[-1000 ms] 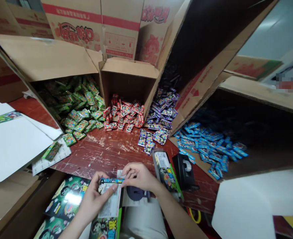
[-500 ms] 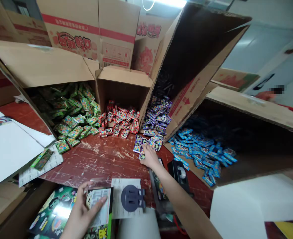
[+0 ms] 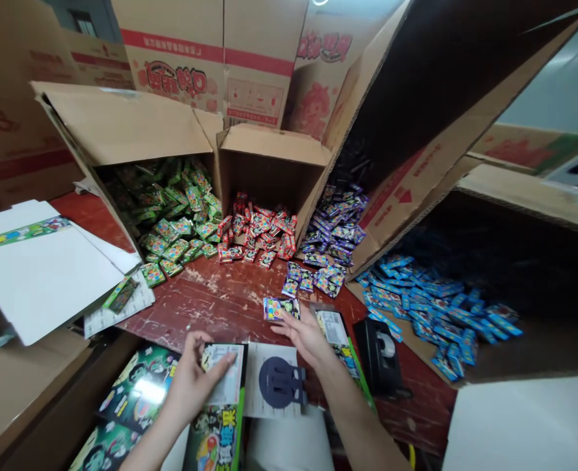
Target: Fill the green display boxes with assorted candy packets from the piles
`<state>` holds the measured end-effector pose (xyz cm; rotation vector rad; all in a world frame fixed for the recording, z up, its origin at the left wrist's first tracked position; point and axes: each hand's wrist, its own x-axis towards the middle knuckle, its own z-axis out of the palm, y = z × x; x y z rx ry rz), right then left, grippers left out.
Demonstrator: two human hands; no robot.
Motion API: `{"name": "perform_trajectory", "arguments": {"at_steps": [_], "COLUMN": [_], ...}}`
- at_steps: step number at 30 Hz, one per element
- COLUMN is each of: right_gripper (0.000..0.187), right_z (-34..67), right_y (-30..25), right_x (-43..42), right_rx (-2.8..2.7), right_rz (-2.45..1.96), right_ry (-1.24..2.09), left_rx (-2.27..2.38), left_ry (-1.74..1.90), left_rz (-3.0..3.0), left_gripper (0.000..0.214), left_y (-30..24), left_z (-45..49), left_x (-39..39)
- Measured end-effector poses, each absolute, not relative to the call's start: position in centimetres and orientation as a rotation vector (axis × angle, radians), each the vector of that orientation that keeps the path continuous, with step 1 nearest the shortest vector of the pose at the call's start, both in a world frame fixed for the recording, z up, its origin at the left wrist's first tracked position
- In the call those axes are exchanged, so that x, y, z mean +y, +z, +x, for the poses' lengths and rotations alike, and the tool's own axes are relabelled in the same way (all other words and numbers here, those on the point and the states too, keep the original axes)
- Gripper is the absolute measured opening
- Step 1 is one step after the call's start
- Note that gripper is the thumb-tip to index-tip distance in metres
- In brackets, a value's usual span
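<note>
My left hand (image 3: 193,379) is closed on a flat printed package (image 3: 224,381) at the near edge of the red table (image 3: 210,304), thumb on its white label. My right hand (image 3: 305,335) hovers just behind a small purple packet (image 3: 280,307), fingertips pinching its near edge. The packet lies a little short of the purple packet pile (image 3: 329,242). Between my hands lies a white card with a dark round clip (image 3: 278,382).
Tipped cardboard boxes spill green packets (image 3: 174,216), red packets (image 3: 259,230) and blue packets (image 3: 431,301) onto the table. A black tape dispenser (image 3: 381,353) stands right of my right hand. White sheets (image 3: 38,275) lie at left, more printed packages (image 3: 136,389) lower left.
My right hand reached out to the purple pile, then drew back towards me with one purple packet. My left hand stayed on the flat package.
</note>
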<state>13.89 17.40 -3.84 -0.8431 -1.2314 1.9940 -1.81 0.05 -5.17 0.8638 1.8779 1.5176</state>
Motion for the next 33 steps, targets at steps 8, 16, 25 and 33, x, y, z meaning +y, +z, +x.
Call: {"name": "perform_trajectory", "arguments": {"at_steps": [8,16,25,33], "right_gripper": [0.04,0.021,0.011,0.047], "right_z": [9.4,6.8,7.1,-0.9], "right_y": [3.3,2.6,-4.1,-6.9], "right_x": [16.6,15.5,16.2,28.5], "right_rx": [-2.109,-2.635,-2.591,-2.419], "right_rz": [-0.37,-0.009,-0.241,-0.82], "right_ry": [1.876,1.706,1.438,1.0], "left_rx": [1.736,1.602,1.798,1.816], "left_ry": [1.486,1.549,1.553,1.772], "left_rz": [0.831,0.599,0.743,0.464], "left_gripper": [0.041,0.05,0.029,0.05], "left_y": [-3.3,-2.6,-4.9,-6.9], "left_z": [-0.2,0.6,-1.1,0.8], "left_x": [-2.0,-2.8,-3.4,-2.6]}}
